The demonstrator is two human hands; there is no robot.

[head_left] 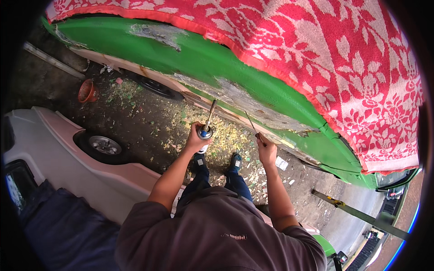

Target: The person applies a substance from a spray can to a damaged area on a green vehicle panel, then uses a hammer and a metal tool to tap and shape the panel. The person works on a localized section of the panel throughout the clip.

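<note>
My left hand [195,139] is wrapped round a blowtorch [208,125], a canister with a metal burner tube that points toward the car. My right hand [266,149] is closed on the handle of a thin, long tool [251,123]; its exact kind cannot be made out. Both reach toward the side of a green car [199,56]. Rough grey patches of stripped paint [253,101] run along its side, and the thin tool's tip shows in front of one. No flame can be seen at the burner.
A red and white floral towel [316,58] covers the car's upper part. Paint flakes [221,135] litter the ground around my feet. Behind me on the left stands a white and pink car [81,149]. An orange bucket [87,91] sits far left; a long bar [361,214] lies right.
</note>
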